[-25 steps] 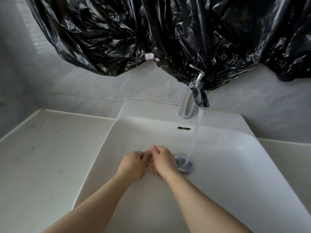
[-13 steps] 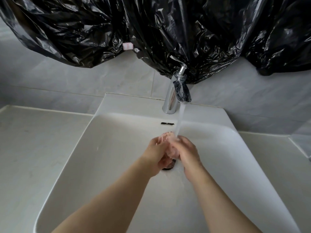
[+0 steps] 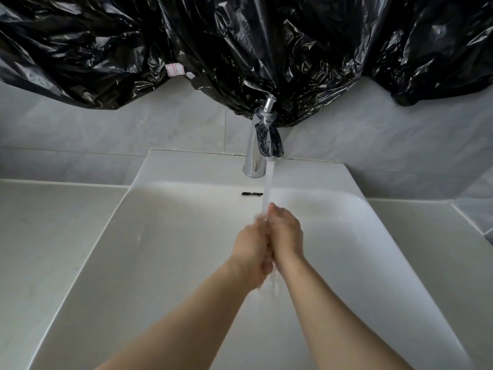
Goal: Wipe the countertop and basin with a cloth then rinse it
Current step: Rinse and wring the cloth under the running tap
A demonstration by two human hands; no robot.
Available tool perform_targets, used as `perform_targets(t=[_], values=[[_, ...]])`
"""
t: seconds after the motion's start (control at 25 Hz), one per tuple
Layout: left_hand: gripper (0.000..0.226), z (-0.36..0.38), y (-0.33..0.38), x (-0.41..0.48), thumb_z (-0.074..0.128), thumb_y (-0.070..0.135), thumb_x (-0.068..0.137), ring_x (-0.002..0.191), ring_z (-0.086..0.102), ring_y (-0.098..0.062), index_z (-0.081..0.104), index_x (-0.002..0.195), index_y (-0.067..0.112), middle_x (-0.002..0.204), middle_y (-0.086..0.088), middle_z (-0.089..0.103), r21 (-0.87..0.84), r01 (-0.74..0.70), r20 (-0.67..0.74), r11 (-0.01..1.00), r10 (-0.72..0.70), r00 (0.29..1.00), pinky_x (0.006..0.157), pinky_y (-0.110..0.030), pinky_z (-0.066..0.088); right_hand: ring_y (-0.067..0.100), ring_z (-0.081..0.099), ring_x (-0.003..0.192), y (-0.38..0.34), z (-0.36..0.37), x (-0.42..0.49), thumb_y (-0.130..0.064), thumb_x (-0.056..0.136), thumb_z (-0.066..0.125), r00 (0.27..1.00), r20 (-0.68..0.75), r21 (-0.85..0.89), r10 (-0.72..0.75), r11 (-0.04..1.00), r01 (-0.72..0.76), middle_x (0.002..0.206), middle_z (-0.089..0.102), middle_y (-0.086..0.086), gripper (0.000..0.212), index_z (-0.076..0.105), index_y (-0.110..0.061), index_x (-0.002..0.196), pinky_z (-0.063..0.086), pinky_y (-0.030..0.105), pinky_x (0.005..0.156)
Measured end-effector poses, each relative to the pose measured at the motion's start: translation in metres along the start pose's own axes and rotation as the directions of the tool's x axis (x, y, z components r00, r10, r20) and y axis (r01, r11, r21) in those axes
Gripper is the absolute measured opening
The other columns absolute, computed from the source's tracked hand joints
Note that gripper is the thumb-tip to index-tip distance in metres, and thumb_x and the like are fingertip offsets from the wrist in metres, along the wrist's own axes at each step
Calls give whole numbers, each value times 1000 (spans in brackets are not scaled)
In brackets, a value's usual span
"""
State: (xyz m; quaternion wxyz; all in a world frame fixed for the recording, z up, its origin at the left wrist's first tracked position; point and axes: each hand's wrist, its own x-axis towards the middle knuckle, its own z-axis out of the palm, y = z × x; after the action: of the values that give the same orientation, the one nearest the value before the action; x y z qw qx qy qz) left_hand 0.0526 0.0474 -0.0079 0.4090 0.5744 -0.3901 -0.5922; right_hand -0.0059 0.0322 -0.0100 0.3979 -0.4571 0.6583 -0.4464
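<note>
Over the middle of the white basin (image 3: 160,249), my left hand (image 3: 252,252) and my right hand (image 3: 286,236) are pressed together, fingers curled round the pink cloth. The cloth is almost wholly hidden between my palms. Water (image 3: 268,188) runs from the chrome faucet (image 3: 260,145) straight onto the top of my hands and drips off below them. The grey countertop (image 3: 48,236) lies to the left of the basin, and a narrower strip of it (image 3: 440,236) lies to the right.
Crumpled black plastic sheeting (image 3: 240,49) hangs across the wall above and reaches down to the faucet's lever. An overflow slot (image 3: 252,193) sits in the basin's back wall. Grey wall tiles (image 3: 106,129) run behind the counter.
My hands have risen from the drain into the water stream and closed over the cloth, whose pink tip showed half a second ago. The view has shifted left.
</note>
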Motion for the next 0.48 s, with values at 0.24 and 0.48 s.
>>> perform_targets(t=[0.24, 0.48], values=[[30, -11, 19, -1, 39, 35, 98, 54, 62, -18, 60, 87, 18, 66, -3, 61, -250, 171, 85, 953, -154, 984, 45, -20, 45, 25, 60, 100, -5, 3, -10, -48, 95, 37, 997, 58, -268, -48, 961, 62, 103, 67, 1, 33, 61, -27, 87, 45, 32, 81], [23, -42, -3, 16, 55, 32, 90, 53, 58, -21, 56, 79, 12, 62, -7, 61, 201, -171, -14, 964, 178, 984, 59, -33, 48, 24, 59, 88, 5, -7, 4, -22, 94, 43, 966, 258, -275, 7, 959, 67, 95, 63, 4, 28, 57, -29, 117, 42, 33, 80]])
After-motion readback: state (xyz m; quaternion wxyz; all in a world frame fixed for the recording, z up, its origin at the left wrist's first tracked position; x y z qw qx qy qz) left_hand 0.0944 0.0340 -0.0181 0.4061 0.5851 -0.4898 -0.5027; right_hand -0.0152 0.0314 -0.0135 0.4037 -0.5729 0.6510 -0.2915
